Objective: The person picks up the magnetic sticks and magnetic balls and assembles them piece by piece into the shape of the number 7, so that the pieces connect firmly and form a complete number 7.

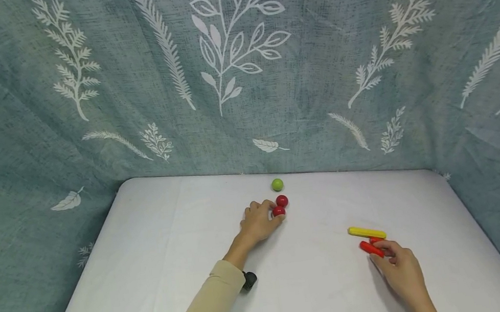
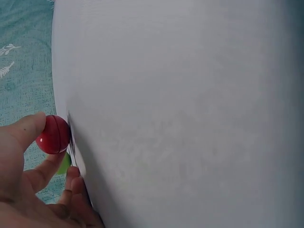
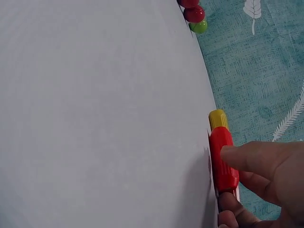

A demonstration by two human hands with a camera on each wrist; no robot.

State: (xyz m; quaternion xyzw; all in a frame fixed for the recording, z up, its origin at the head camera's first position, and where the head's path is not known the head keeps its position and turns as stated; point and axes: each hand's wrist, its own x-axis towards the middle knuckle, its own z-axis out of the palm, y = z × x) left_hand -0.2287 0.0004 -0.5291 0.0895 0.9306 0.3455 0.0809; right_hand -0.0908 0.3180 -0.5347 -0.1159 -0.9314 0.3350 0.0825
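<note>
My left hand [image 1: 258, 222] pinches a shiny red ball [image 1: 278, 212] between thumb and fingers; a thin seam shows round the ball [image 2: 53, 135] in the left wrist view. Right behind it lies a second red ball [image 1: 282, 201], and farther back a green ball [image 1: 277, 185]. At the right, my right hand [image 1: 400, 266] has its thumb and fingers about a short red stick [image 1: 371, 249] with ribbed sides, plain in the right wrist view [image 3: 222, 156]. Another red stick [image 1: 375, 239] lies beside it, partly hidden by the fingers. Beyond both rests a yellow stick [image 1: 367, 232].
A white cloth covers the table [image 1: 320, 282]. Behind it hangs a teal curtain [image 1: 317, 91] printed with white leaves, reaching the table's back edge. A black wrist device [image 1: 249, 280] sits at the left sleeve [image 1: 216, 304].
</note>
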